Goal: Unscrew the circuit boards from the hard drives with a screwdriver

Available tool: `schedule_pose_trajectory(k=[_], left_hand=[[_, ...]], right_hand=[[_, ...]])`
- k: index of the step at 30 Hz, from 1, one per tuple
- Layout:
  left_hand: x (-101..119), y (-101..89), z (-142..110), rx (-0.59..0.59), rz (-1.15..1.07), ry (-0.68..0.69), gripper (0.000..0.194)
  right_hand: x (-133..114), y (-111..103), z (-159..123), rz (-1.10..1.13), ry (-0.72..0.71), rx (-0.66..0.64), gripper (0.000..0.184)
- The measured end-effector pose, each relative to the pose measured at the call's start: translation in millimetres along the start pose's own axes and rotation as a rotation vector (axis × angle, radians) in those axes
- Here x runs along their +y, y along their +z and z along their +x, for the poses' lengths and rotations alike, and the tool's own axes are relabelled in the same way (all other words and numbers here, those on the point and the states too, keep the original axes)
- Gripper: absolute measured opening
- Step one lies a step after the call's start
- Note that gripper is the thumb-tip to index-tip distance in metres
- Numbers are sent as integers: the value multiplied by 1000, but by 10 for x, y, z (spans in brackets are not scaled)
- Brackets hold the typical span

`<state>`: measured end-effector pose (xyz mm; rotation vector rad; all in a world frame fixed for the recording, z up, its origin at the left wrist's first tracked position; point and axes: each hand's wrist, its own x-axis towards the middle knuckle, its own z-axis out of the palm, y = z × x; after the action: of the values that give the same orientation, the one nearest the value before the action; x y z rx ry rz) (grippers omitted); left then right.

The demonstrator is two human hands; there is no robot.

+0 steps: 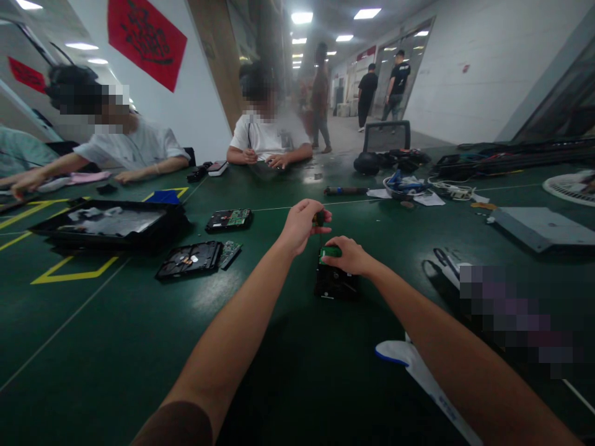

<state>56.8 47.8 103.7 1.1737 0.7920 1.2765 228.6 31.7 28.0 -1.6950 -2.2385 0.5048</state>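
A black hard drive (335, 286) lies on the green tabletop in front of me, a green circuit board (330, 251) at its far end. Above that end my left hand (303, 224) is closed around a small screwdriver (319, 218), whose thin shaft points down toward the board. My right hand (352, 255) grips the drive from the right, its fingers over the board. Whether the screwdriver tip sits in a screw is too small to tell. To the left are a second hard drive (190, 260), a loose circuit board (229, 253) beside it, and a third drive (229, 220).
A black tray (111, 238) stands at left. A metal case (543, 228), a white fan grille (571, 188) and cables (506, 160) lie at right. A white and blue glove-like item (400, 354) is under my right forearm. Two people (269, 139) sit across the table.
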Motion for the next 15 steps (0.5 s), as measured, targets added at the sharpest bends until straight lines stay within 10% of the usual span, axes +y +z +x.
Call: schedule_pose_trajectory(k=[15], left_hand=[[19,-70,29,6,68,-7,17]], right_hand=[[17,7,-10,9,-11,17,43]])
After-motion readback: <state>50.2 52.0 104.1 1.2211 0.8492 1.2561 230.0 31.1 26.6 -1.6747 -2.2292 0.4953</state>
